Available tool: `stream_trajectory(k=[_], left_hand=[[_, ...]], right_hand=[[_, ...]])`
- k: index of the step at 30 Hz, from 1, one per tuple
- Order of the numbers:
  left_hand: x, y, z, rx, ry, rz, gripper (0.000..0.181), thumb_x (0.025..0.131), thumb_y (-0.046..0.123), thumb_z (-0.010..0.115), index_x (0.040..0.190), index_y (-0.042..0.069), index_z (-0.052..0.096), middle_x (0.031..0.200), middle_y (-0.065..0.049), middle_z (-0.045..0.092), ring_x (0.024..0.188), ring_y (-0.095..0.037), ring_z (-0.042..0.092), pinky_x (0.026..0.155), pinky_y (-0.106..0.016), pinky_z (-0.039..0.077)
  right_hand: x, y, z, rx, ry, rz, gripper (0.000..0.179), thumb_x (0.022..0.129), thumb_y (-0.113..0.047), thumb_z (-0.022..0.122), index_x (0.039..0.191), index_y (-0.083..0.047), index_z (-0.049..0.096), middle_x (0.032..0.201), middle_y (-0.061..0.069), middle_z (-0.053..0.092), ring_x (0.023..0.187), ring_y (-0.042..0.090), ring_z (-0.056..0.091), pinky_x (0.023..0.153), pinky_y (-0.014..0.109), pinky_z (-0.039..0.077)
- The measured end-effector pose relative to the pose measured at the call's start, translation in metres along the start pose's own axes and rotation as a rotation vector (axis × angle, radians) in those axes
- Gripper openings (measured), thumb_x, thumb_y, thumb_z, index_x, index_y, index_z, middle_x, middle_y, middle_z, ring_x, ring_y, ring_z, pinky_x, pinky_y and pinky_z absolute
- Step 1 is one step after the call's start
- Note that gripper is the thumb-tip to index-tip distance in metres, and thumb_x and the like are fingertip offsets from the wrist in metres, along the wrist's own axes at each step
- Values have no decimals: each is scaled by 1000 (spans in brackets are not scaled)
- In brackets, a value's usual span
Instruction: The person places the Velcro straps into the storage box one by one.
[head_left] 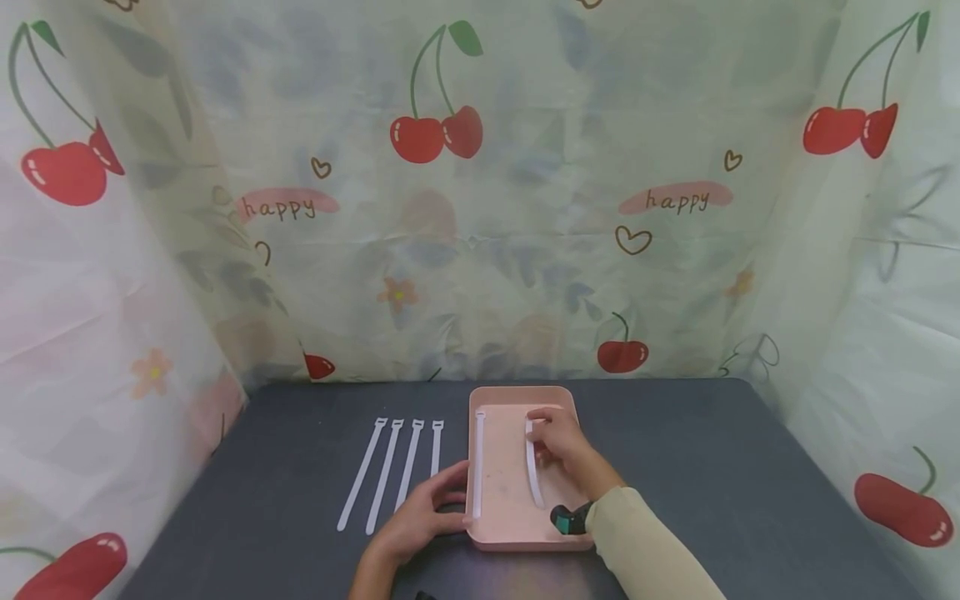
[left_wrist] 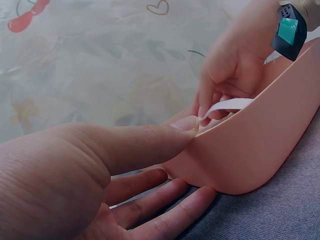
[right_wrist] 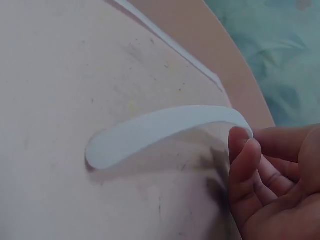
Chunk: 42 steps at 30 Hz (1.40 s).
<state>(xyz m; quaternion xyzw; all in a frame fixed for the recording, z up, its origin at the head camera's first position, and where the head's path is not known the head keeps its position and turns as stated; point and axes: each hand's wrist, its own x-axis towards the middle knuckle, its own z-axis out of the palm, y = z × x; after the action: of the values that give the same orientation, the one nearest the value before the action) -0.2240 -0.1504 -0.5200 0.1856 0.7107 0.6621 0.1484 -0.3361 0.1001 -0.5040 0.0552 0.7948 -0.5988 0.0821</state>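
My right hand (head_left: pixel 557 437) pinches the end of a white strap-style cable tie (right_wrist: pixel 160 129) between thumb and fingertips, inside a pink tray (head_left: pixel 506 467). The strap bows up from the pinch, and its rounded far end lies down at the tray's floor. Along the tray's left wall lies another white cable tie (head_left: pixel 480 467), straight, with its slotted head toward the back. My left hand (head_left: pixel 420 517) is at the tray's left side. In the left wrist view its thumb touches the rim, while its nearly straight fingers (left_wrist: pixel 167 220) reach toward the outer wall below.
Several white cable ties (head_left: pixel 386 477) lie side by side on the dark tabletop (head_left: pixel 270 483) left of the tray, heads toward the back; my left hand partly covers the nearest ones. A cherry-printed curtain (head_left: pixel 510 275) encloses the back and both sides.
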Motion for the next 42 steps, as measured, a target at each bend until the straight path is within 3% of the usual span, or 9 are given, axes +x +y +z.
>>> stream_trajectory(k=[8,16,21,25,31,34,39,42], left_hand=[[0,0,0,-3,2,-8,77,83,2,74,150,6,36,144,-20,44,120,-34,52,94,-40,46],[0,0,1,-1,0,-3,77,83,2,74,149,5,36,144,-21,44,120,-35,52,92,-35,47],[0,0,1,1,1,-1,77,83,2,74,149,5,36,143,-22,44,120,-35,52,90,-32,48],[0,0,0,3,1,-1,77,83,2,74,149,4,36,143,-22,44,119,-35,53,89,-30,47],[0,-1,-1,6,-2,6,77,83,2,74,150,3,35,144,-23,43,119,-35,53,89,-30,47],[0,-2,-2,5,-3,10,77,83,2,74,150,3,35,144,-23,43,120,-36,52,89,-29,48],[0,-2,-2,-3,-11,7,77,84,1,73,150,3,34,144,-24,42,120,-36,52,88,-29,48],[0,-1,-1,-8,-16,4,76,84,1,72,150,3,34,144,-24,42,120,-37,52,89,-30,48]], right_hand=[[-2,3,0,-147,-30,-24,43,85,7,61,127,-1,60,70,12,59,45,16,53,40,26,42],[-2,2,2,-437,1,-109,50,80,4,71,129,0,60,72,8,63,42,13,52,43,25,43],[-2,1,4,-455,-11,-45,54,82,2,71,134,-1,56,59,7,59,39,12,50,41,24,39],[-5,-2,6,-463,-2,0,53,84,-1,71,135,-5,57,63,8,59,40,13,50,41,24,38],[-10,-8,8,-470,-8,-10,53,84,-1,71,135,-5,57,61,9,59,37,13,49,38,24,38],[-9,-8,8,-500,3,-57,52,81,-1,73,131,-4,61,74,12,65,44,17,54,40,25,40],[-9,-9,13,-554,14,-160,46,75,-3,76,121,-3,67,118,17,65,89,26,60,70,33,49],[-9,-10,19,-545,-2,-185,46,75,-2,76,120,-3,68,123,18,63,98,27,56,82,37,46]])
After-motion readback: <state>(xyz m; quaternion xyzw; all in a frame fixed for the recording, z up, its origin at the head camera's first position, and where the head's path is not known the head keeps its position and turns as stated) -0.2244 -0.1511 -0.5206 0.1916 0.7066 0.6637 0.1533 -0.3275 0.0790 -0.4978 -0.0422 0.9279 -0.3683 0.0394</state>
